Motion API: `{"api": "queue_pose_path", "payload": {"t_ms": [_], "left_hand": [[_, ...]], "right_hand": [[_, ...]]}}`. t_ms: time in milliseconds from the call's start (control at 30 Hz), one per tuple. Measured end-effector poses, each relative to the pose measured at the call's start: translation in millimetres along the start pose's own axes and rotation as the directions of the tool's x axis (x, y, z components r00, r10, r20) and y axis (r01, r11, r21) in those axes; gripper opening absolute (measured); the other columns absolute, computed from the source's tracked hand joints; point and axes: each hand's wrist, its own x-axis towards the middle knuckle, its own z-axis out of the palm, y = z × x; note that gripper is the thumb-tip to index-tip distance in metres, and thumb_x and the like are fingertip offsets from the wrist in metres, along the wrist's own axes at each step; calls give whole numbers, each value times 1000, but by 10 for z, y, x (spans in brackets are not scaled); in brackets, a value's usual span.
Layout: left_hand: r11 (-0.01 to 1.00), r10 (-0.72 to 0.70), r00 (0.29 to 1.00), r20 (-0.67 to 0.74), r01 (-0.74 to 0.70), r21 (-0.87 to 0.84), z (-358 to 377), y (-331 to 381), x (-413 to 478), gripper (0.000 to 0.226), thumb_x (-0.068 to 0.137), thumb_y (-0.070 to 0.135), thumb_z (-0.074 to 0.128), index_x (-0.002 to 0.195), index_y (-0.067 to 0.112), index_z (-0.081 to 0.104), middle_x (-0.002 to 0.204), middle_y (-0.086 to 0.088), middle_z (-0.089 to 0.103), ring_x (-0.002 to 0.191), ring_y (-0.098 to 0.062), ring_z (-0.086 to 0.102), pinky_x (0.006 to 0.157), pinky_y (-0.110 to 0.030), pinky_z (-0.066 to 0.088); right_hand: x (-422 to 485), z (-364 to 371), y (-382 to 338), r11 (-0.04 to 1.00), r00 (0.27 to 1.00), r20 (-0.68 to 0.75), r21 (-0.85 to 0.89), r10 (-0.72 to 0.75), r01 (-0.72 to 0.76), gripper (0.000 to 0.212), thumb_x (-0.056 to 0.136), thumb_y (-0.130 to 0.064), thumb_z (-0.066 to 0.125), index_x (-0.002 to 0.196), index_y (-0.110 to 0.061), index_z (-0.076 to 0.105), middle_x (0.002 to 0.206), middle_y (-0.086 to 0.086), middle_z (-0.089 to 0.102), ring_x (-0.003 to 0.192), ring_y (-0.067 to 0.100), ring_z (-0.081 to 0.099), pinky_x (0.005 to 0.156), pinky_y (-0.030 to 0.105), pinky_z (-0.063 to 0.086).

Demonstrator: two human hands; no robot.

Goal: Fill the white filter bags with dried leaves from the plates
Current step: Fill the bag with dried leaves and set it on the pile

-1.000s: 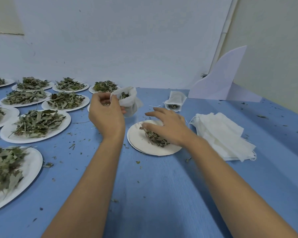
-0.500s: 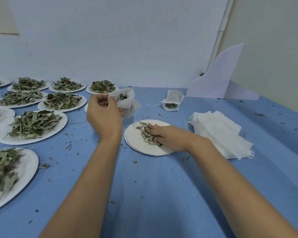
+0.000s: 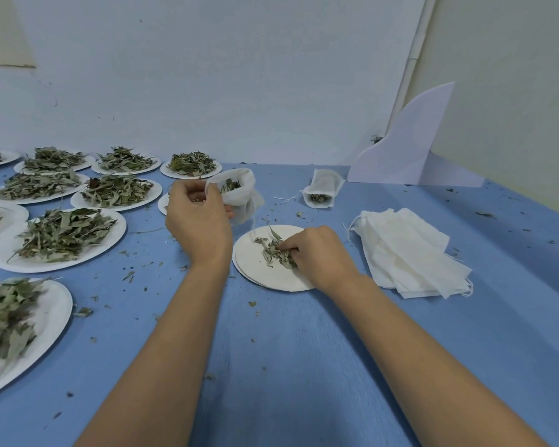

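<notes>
My left hand [image 3: 197,221] holds a white filter bag [image 3: 239,195] by its rim above the table, mouth open, with some dried leaves inside. My right hand [image 3: 317,256] is down on a white paper plate [image 3: 255,269] in the middle, fingers curled round a small clump of dried leaves [image 3: 273,251]. A filled filter bag [image 3: 321,191] lies farther back. A stack of flat white filter bags [image 3: 407,253] sits to the right of the plate.
Several plates heaped with dried leaves [image 3: 62,235] cover the left side of the blue table [image 3: 288,350]. Leaf crumbs are scattered about. A white folded card [image 3: 410,146] stands at the back right against the wall.
My right hand has closed from spread fingers over the plate into a curled grip, gathering the leaves. My left hand keeps holding the bag open.
</notes>
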Motion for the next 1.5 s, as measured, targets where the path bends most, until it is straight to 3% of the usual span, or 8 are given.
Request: {"api": "queue_pose_path", "payload": {"t_ms": [200, 333, 400, 467, 767, 967, 1267, 1500], "left_hand": [[999, 40, 999, 31, -40, -13, 37, -20, -51, 3, 89, 11, 61, 89, 10, 58, 88, -1, 62, 83, -26, 67, 58, -13, 51], [997, 35, 994, 107, -41, 59, 53, -82, -73, 5, 90, 16, 62, 91, 12, 60, 99, -9, 66, 90, -28, 66, 75, -30, 56], [997, 24, 988, 155, -35, 65, 59, -97, -105, 7, 91, 15, 62, 93, 8, 62, 98, -11, 66, 87, -28, 67, 66, -18, 54], [993, 39, 978, 206, -60, 97, 71, -101, -142, 8, 91, 14, 62, 93, 7, 63, 98, -11, 66, 85, -26, 68, 59, -12, 50], [967, 162, 899, 408, -226, 114, 78, -35, -275, 6, 90, 17, 63, 85, 15, 64, 89, -4, 65, 80, -18, 66, 75, -41, 56], [953, 167, 868, 467, -263, 149, 92, -27, -295, 6, 88, 25, 66, 82, 22, 65, 78, 16, 62, 75, 8, 57, 69, -8, 43], [909, 206, 739, 642, -388, 154, 156, -81, -395, 15, 83, 3, 64, 82, 18, 65, 84, 6, 63, 79, -7, 58, 74, -16, 45], [925, 161, 664, 730, -359, 123, 175, -68, -439, 17, 81, -5, 59, 86, 11, 64, 88, 5, 60, 84, -12, 58, 77, -14, 44]], "right_hand": [[-4, -124, 48, 869, 960, -179, 483, 213, -103, 29, 84, 3, 57, 99, -12, 76, 82, 1, 75, 50, -2, 53, 54, 6, 37], [37, -376, 66, 365, 947, 34, 918, 320, -157, 24, 84, 7, 61, 91, -11, 75, 75, -4, 73, 69, 9, 66, 74, 21, 56], [37, -484, 82, 120, 959, 137, 978, 250, -171, 24, 86, 10, 56, 91, -8, 71, 82, 5, 74, 78, 18, 69, 79, 26, 57], [27, -548, 95, 44, 964, 197, 977, 177, -207, 23, 88, 10, 53, 95, -5, 69, 83, 8, 74, 77, 18, 71, 75, 25, 58], [58, -540, 45, 188, 920, 270, 925, 285, -330, 21, 85, 8, 57, 91, -7, 70, 99, 18, 71, 93, 27, 65, 95, 41, 51], [24, -569, 50, 320, 875, 221, 869, 430, -377, 17, 83, 3, 65, 84, -13, 70, 83, 7, 69, 75, 16, 65, 70, 25, 58], [68, -534, -17, 628, 866, -25, 699, 500, -342, 22, 76, -3, 66, 67, -22, 73, 67, 2, 66, 76, 20, 66, 82, 44, 56], [50, -547, -6, 439, 843, 58, 833, 535, -336, 17, 79, 3, 63, 88, -7, 74, 79, 8, 68, 66, 15, 61, 57, 19, 56]]}}
